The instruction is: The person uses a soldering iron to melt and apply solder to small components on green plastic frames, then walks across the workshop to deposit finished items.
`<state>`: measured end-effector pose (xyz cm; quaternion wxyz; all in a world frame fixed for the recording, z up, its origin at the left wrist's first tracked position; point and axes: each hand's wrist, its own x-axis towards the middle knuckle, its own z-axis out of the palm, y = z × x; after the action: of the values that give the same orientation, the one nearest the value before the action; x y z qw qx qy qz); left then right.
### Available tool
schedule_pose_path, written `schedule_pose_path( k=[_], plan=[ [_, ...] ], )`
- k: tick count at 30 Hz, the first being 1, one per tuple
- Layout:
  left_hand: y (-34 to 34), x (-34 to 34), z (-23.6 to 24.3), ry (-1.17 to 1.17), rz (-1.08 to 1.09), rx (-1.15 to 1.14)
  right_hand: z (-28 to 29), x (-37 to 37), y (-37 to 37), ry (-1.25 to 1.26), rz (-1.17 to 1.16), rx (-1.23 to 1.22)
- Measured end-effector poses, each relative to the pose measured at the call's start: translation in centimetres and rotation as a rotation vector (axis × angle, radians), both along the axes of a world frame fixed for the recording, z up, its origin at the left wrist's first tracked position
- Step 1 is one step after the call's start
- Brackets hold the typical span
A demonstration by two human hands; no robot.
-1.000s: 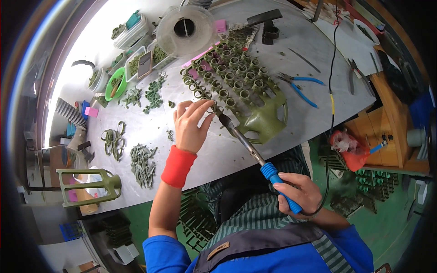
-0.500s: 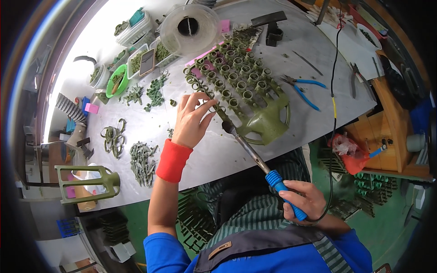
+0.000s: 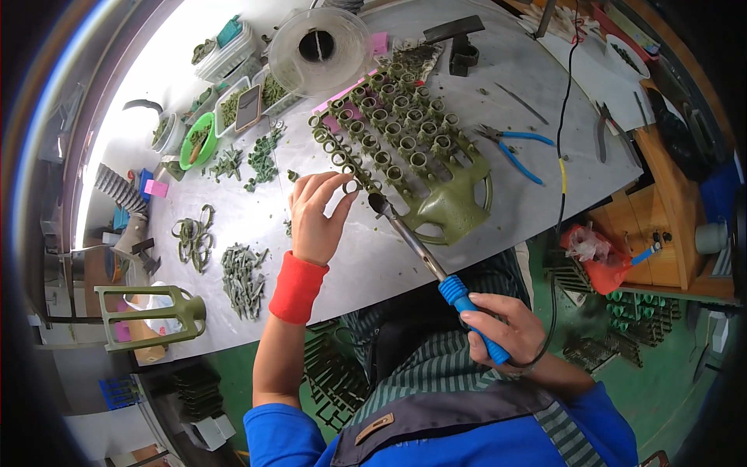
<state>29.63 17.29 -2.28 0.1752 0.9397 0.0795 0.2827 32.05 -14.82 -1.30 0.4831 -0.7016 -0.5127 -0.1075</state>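
Note:
My left hand point(image 3: 315, 216), below a red wristband, pinches a small green ring point(image 3: 350, 186) at the left edge of a green moulded tree point(image 3: 450, 201) that bears rows of cup-like rings. My right hand point(image 3: 504, 331) grips a long tool point(image 3: 416, 247) with a blue ribbed handle and a cord. The tool's dark, broad tip sits just right of my left fingertips, against or very close to the tree's left row; contact is hard to tell.
On the grey table point(image 3: 327, 292) lie blue-handled pliers point(image 3: 520, 156), a green pile point(image 3: 241, 280) and loose loops point(image 3: 194, 233). A clear round container point(image 3: 338, 50), phone point(image 3: 247, 109) and green bowl point(image 3: 196, 140) stand behind. A frame part point(image 3: 187, 311) lies at left.
My left fingertips have moved left, slightly away from the tree's row. The tool dipped down and right, then came back up toward the left beside them.

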Motion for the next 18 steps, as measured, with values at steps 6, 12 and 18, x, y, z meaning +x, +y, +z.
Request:
schedule_pose_path(
  k=[6, 12, 18],
  plan=[
    [-0.6, 0.4, -0.1, 0.008, 0.031, 0.104, -1.0, 0.4, 1.6, -0.016, -0.019, 0.063],
    [-1.0, 0.4, -0.4, 0.048, 0.048, 0.137, -1.4, 0.7, 2.3, 0.000, -0.020, 0.087],
    [-1.2, 0.8, -0.4, 0.042, 0.037, 0.173, -1.4, 1.1, 2.4, -0.007, -0.023, 0.101]
  ],
)
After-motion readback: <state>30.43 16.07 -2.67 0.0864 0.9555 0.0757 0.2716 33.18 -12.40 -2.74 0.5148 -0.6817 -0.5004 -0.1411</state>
